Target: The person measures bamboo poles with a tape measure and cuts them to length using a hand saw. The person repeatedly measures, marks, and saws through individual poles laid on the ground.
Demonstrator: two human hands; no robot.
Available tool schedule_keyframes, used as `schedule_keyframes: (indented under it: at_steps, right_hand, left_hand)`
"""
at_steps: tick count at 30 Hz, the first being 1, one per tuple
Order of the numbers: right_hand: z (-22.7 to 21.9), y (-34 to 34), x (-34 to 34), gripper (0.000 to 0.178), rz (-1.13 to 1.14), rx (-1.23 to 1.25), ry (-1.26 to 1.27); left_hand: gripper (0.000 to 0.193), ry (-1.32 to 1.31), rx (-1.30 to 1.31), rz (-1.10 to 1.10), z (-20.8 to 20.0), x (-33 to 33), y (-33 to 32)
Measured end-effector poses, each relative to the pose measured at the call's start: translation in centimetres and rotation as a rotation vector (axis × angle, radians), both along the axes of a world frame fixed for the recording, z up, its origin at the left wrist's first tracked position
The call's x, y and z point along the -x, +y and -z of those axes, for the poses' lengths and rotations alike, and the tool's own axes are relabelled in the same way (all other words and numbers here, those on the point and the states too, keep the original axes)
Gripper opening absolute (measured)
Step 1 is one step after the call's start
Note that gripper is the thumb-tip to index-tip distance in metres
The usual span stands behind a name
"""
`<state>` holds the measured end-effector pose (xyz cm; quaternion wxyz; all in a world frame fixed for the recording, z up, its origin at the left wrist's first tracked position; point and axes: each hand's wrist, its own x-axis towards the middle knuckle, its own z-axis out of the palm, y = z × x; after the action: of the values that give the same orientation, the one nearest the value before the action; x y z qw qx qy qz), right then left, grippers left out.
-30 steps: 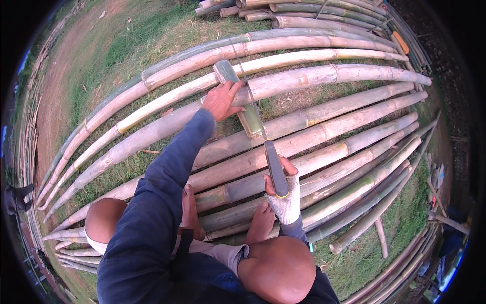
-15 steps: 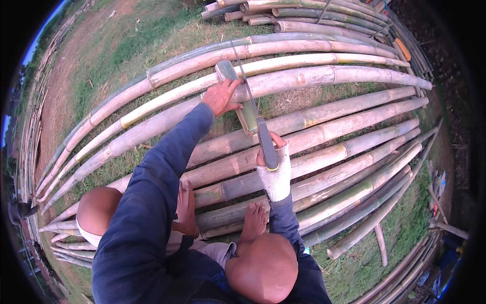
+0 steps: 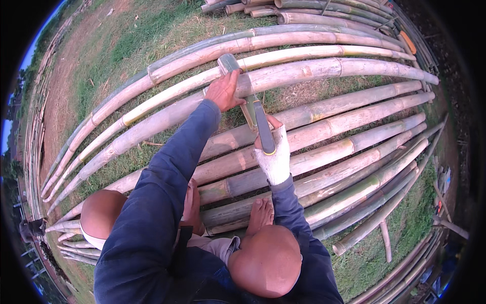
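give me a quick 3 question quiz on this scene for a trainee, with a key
1. Which hand holds the dark-handled saw?
2. The left hand rests on: a) the grass, b) a bamboo pole, c) a knee.
3. True or false: both hands wear gloves.

Key: 1. The right hand. 2. b. 3. False; only the right wears one, a white glove.

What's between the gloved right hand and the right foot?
Bamboo poles: in the head view, they lie side by side between the right hand and the right foot.
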<state>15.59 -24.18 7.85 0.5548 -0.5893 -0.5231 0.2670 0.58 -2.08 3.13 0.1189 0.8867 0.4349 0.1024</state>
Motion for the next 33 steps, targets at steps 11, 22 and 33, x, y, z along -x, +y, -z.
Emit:
schedule_keyframes:
  at_steps: [11,22,33]
  right_hand:
    - [-0.8,-16.7,-0.7,0.054,-0.032,0.115,0.105]
    - [1.0,-4.7,-0.5,0.058,-0.03,0.247,0.4]
    - [-0.6,4.9,0.1,0.055,-0.03,-0.077,0.169]
  left_hand:
    - [0.098,0.17,0.126,-0.067,-0.2,0.6,2.4]
    - [0.099,0.195,0.135,-0.046,-1.4,0.7,3.2]
    - [0.103,0.191,0.157,-0.082,-2.0,0.6,1.3]
